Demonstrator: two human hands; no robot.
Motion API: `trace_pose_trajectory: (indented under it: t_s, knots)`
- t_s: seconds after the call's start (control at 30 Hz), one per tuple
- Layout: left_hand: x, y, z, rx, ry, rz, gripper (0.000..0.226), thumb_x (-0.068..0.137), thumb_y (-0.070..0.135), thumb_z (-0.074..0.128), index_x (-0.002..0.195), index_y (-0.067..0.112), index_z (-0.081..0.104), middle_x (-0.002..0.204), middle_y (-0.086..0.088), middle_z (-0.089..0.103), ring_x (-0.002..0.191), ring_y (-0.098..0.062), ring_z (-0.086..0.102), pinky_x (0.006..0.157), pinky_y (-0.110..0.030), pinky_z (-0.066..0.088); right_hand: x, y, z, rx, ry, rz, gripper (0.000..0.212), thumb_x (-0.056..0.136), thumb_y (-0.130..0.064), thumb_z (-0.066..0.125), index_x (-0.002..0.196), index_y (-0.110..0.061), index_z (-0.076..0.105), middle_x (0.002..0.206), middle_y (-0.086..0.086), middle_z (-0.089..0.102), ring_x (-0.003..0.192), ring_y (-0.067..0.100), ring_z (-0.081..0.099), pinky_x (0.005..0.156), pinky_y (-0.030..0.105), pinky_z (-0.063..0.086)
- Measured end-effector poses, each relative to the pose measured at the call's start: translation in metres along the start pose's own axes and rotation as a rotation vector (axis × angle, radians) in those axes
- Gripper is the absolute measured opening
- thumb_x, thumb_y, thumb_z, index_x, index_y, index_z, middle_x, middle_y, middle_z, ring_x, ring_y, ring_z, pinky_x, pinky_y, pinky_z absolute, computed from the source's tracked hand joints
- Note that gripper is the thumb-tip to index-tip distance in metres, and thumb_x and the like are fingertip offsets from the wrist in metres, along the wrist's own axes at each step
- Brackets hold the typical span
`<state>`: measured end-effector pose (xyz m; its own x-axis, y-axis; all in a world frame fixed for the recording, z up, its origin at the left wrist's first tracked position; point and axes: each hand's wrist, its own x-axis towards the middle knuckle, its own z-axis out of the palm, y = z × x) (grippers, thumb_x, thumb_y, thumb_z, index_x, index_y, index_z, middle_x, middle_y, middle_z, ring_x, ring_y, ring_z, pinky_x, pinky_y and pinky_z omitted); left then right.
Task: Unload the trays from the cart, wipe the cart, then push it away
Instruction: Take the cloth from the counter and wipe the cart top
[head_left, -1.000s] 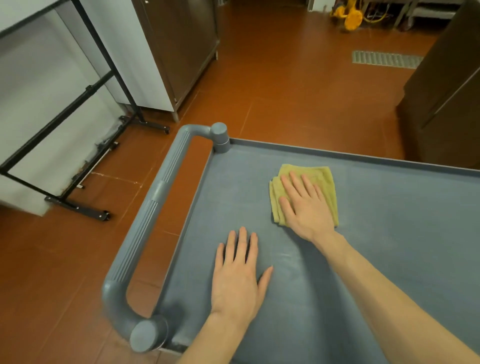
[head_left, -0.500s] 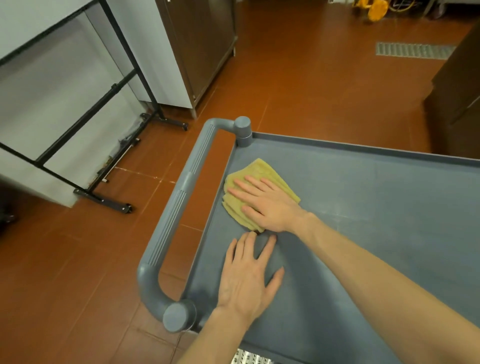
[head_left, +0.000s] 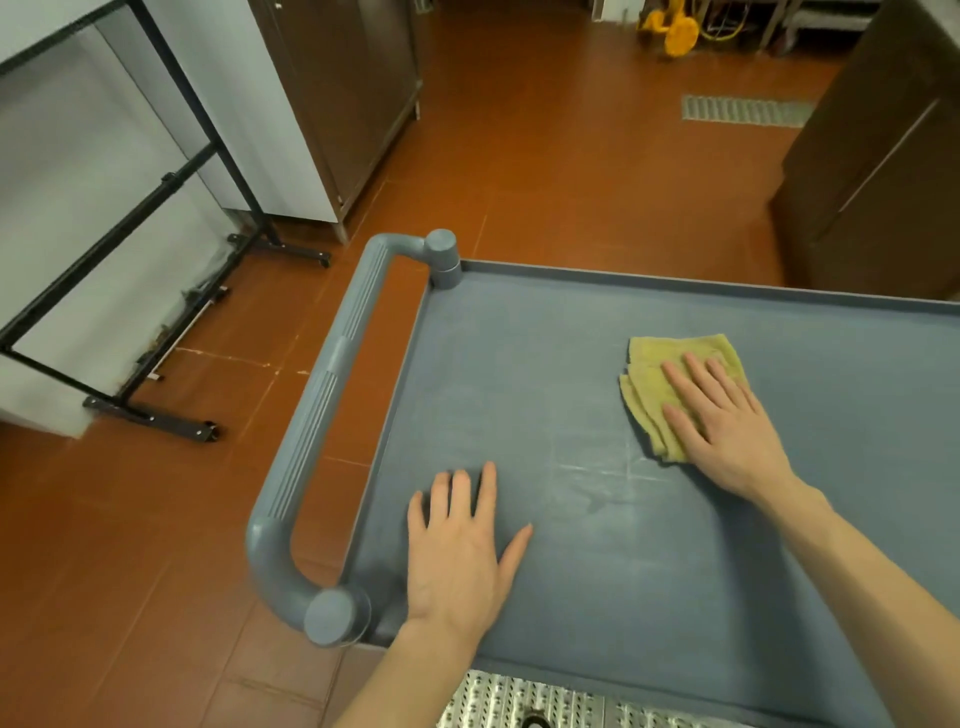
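Observation:
The grey cart (head_left: 519, 332) fills the lower right of the view, its flat top bare except for a folded yellow-green cloth (head_left: 654, 384). My right hand (head_left: 727, 431) lies flat on the cloth with straight fingers, pressing it onto the cart top. My left hand (head_left: 460, 551) rests flat on the cart top near its left end, fingers straight and spread. Faint wet streaks show on the surface between the two hands. The cart's grey tubular handle (head_left: 332, 410) runs along the left end. No trays are on the cart top.
A black-framed rack (head_left: 156, 291) on wheeled feet stands to the left. A steel cabinet (head_left: 332, 104) is behind it, and another dark cabinet (head_left: 878, 171) at the right. Red tile floor with a drain grate (head_left: 743, 110) lies beyond. Perforated metal (head_left: 519, 701) shows below the cart's near edge.
My right hand has slid the cloth from the cart's left edge near the handle out to the right. My left hand stays flat in about the same place.

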<state>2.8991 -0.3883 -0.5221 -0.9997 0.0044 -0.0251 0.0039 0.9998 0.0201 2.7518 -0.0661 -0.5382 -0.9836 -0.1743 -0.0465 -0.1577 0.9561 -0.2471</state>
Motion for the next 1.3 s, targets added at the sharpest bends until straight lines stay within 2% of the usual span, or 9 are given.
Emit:
trace_pose_trajectory:
  t_s: [0.13,0.3,0.5,0.67,0.77,0.87,1.07,1.2,1.3]
  knots:
    - [-0.007,0.005,-0.002,-0.054,0.015,-0.018,0.07,0.094,0.063,0.037,0.14,0.014,0.055,0.138,-0.013,0.058,0.131,-0.036,0.052,0.107,-0.055,0.046,-0.015,-0.032,0.008,0.038,-0.009,0.025,0.066,0.1,-0.064,0.015,0.162,-0.043,0.019,0.172,-0.012,0.011,0.16,0.015,0.003,0.127,0.04,0.009]
    - [-0.018,-0.005,0.004,-0.089,0.066,0.016,0.069,0.093,0.061,0.042,0.138,0.011,0.061,0.142,-0.016,0.057,0.132,-0.035,0.054,0.108,-0.053,0.047,-0.02,-0.106,0.027,0.066,-0.063,-0.144,0.064,0.101,-0.058,0.017,0.162,-0.04,0.023,0.171,-0.011,0.014,0.16,0.019,0.01,0.125,0.044,0.018]
    - [-0.029,-0.003,0.002,-0.03,0.026,0.036,0.072,0.097,0.06,0.044,0.147,0.009,0.05,0.122,-0.01,0.058,0.116,-0.031,0.054,0.104,-0.048,0.045,-0.001,-0.199,0.047,0.098,-0.143,-0.393,0.057,0.106,-0.05,0.015,0.163,-0.041,0.019,0.171,-0.014,0.01,0.16,0.016,0.004,0.128,0.043,0.011]
    - [-0.032,-0.003,0.0,-0.079,0.055,0.036,0.057,0.099,0.057,0.041,0.131,0.014,0.059,0.112,-0.007,0.054,0.108,-0.028,0.052,0.102,-0.045,0.043,0.015,-0.246,0.051,0.111,-0.258,-0.575,0.052,0.112,-0.038,0.021,0.164,-0.038,0.015,0.172,-0.012,0.007,0.16,0.018,-0.001,0.127,0.04,0.001]
    - [-0.031,-0.006,-0.002,-0.101,0.076,0.036,0.054,0.098,0.058,0.042,0.127,0.016,0.06,0.11,-0.006,0.052,0.103,-0.027,0.052,0.1,-0.044,0.044,0.017,-0.26,0.056,0.074,-0.213,-0.587,0.053,0.113,-0.04,0.025,0.164,-0.037,0.014,0.173,-0.011,0.008,0.16,0.017,0.001,0.126,0.039,0.004]
    - [-0.029,-0.009,-0.002,-0.102,0.081,0.05,0.058,0.097,0.061,0.043,0.131,0.016,0.058,0.113,-0.006,0.053,0.104,-0.027,0.053,0.099,-0.042,0.046,0.019,-0.249,0.058,0.042,-0.182,-0.525,0.054,0.111,-0.046,0.025,0.164,-0.039,0.014,0.173,-0.013,0.007,0.16,0.016,0.002,0.126,0.039,0.008]
    - [-0.025,-0.013,0.0,-0.032,0.035,0.059,0.077,0.096,0.067,0.04,0.15,0.014,0.049,0.155,-0.02,0.044,0.122,-0.033,0.054,0.102,-0.045,0.049,0.011,-0.169,0.044,0.033,-0.074,-0.257,0.054,0.109,-0.051,0.021,0.163,-0.041,0.019,0.172,-0.013,0.012,0.16,0.018,0.007,0.127,0.04,0.013]
    - [-0.017,-0.007,-0.005,0.021,0.001,0.049,0.068,0.094,0.061,0.049,0.139,0.011,0.059,0.145,-0.021,0.054,0.118,-0.035,0.056,0.095,-0.045,0.051,-0.006,-0.094,0.031,0.02,-0.015,-0.072,0.054,0.108,-0.053,0.016,0.161,-0.045,0.017,0.171,-0.016,0.01,0.16,0.015,0.006,0.128,0.04,0.012]
    - [-0.002,-0.001,-0.008,0.022,0.041,0.072,0.048,0.091,0.051,0.061,0.115,0.009,0.066,0.126,-0.019,0.062,0.112,-0.036,0.058,0.093,-0.046,0.05,-0.019,-0.045,0.016,0.019,-0.043,0.026,0.052,0.11,-0.048,0.02,0.161,-0.048,0.01,0.171,-0.019,0.002,0.16,0.013,0.0,0.128,0.041,0.009]
